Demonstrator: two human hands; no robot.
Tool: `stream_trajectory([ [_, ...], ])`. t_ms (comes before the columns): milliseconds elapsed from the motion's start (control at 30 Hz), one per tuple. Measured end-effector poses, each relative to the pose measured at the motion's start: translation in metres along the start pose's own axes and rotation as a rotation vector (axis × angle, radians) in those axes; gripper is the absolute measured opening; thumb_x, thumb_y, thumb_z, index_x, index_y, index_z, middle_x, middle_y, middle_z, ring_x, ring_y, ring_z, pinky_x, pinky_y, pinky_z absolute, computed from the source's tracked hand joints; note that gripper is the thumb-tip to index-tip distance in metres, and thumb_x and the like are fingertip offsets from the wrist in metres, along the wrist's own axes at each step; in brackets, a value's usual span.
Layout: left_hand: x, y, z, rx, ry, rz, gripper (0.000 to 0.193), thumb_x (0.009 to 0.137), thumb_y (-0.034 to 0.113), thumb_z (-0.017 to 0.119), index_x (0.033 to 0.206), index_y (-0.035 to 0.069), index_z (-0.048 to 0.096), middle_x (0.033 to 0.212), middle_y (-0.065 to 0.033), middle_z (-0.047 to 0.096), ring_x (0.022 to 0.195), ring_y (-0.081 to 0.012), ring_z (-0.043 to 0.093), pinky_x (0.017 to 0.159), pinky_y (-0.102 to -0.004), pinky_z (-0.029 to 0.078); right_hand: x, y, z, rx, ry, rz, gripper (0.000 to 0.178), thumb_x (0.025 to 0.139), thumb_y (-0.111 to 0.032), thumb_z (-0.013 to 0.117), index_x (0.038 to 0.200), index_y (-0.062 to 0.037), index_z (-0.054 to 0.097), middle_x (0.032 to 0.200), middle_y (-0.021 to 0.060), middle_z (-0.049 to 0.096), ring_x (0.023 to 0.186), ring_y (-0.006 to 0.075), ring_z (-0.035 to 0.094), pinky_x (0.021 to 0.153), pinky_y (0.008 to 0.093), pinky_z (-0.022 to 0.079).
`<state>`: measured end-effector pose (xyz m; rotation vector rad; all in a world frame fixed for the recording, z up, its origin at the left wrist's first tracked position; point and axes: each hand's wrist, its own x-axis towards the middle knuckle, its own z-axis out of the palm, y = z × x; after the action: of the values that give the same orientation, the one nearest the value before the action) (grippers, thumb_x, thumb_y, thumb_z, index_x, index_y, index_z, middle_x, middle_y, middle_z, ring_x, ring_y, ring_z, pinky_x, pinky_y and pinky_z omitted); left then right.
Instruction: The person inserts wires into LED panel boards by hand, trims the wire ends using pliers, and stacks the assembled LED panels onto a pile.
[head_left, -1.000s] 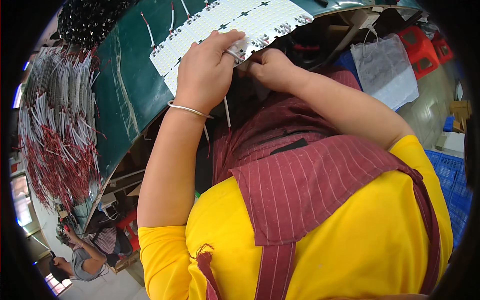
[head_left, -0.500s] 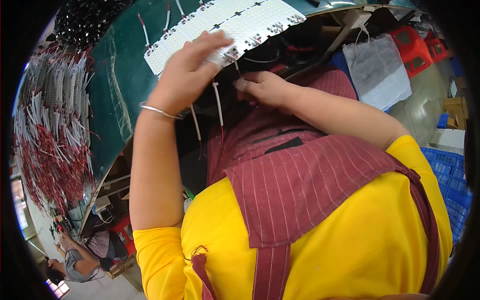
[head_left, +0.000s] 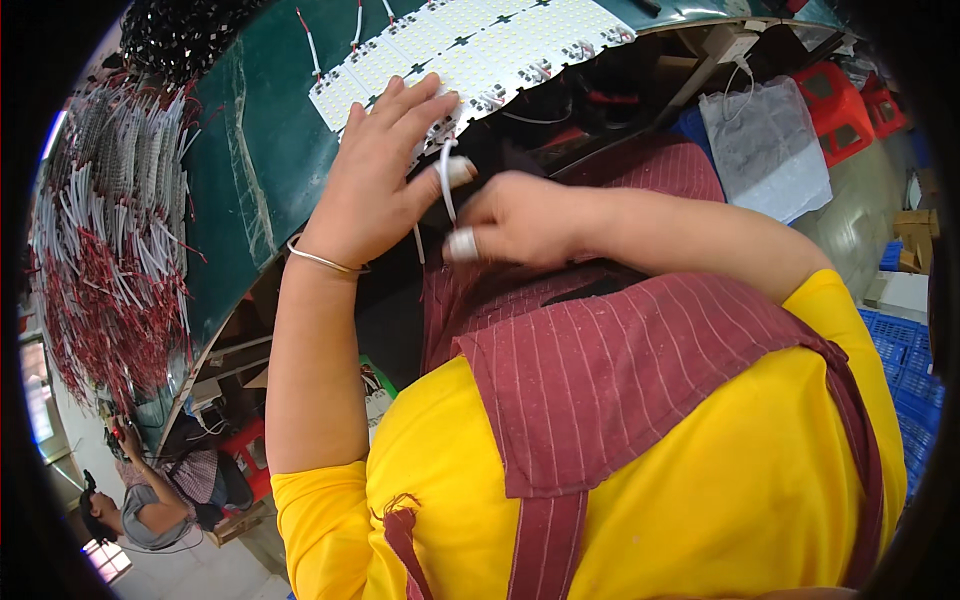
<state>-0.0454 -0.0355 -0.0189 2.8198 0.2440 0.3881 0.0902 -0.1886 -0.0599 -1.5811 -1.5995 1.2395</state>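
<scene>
A sheet of white LED boards (head_left: pixel 480 58) lies at the edge of the green table. My left hand (head_left: pixel 375 175) rests on its near left part, fingers stretched out flat and thumb apart. The thumb's tip is wrapped in white tape. From the sheet's near edge a white wire (head_left: pixel 446 185) hangs down beside that thumb. At its lower end is my right hand (head_left: pixel 530 220), slightly blurred, with thumb and fingers closed around the wire's end. White tape wraps a digit of this hand too. Another white wire (head_left: pixel 418 243) hangs below my left wrist, partly hidden.
Bundles of white and red wires (head_left: pixel 110 250) hang over the table's (head_left: pixel 215 215) left side. A heap of black parts (head_left: pixel 185 35) sits at the far left. Red stools (head_left: pixel 835 115), a whitish plastic bag (head_left: pixel 765 150) and blue crates (head_left: pixel 905 370) stand right. Another person (head_left: pixel 150 505) sits lower left.
My right hand has come left and nearer to me, now at the hanging wire's end. My left hand has shifted slightly toward me, its fingers more spread on the boards.
</scene>
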Motion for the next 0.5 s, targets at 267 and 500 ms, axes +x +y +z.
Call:
stream_trajectory([
  [267,0.014,0.008,0.006,-0.142,0.131,-0.208,0.037,0.098,0.006,0.052,0.132,0.012,0.065,0.139,-0.0107,0.065,0.141,-0.0348,0.05,0.117,-0.0454,0.035,0.039,0.03,-0.026,0.133,0.42,-0.055,0.021,0.098,-0.025,0.063,0.093,-0.0118,0.078,0.087,0.0023,0.074,0.082,0.0126,0.064,0.08,0.0298,0.051],
  [500,0.01,-0.008,-0.002,-0.172,0.065,-0.038,0.037,0.094,0.007,0.056,0.128,0.014,0.067,0.142,-0.009,0.062,0.141,-0.0362,0.047,0.118,-0.0534,0.032,0.043,0.03,-0.021,0.16,0.269,0.033,0.028,0.1,-0.03,0.061,0.086,-0.0085,0.073,0.081,0.0031,0.069,0.075,0.015,0.06,0.074,0.0321,0.049],
])
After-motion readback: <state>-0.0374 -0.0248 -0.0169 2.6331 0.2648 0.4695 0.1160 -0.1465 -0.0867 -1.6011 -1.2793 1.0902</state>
